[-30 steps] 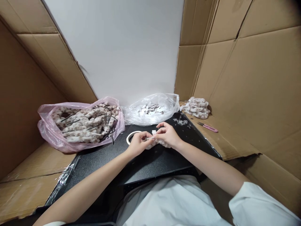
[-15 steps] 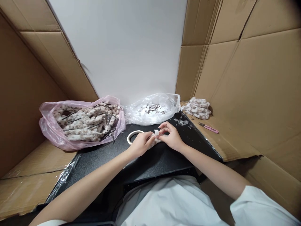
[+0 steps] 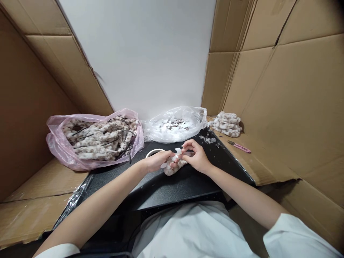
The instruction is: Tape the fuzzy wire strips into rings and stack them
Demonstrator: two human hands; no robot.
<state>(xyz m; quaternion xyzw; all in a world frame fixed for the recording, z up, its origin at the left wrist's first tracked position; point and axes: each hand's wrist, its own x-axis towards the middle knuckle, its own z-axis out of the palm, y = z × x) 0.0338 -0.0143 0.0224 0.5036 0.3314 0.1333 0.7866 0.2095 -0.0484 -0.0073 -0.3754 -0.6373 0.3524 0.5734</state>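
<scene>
Just one head-worn view here — looking forward and down, near above the black tabletop [image 3: 161, 195], the wearer's pale clothing [image 3: 193, 231] at six o'clock, white wall [image 3: 139, 53] at twelve — cardboard [image 3: 301, 104] at nine and three.

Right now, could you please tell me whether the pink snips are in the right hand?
No, the pink snips lie on the cardboard at right, apart from the right hand.

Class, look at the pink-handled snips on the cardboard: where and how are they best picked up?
Probably by the pink handle, coming from above and the right: the snips lie flat on the cardboard, with the handle end to the right and nearer the wearer, while the dark blades point left and away.
</scene>
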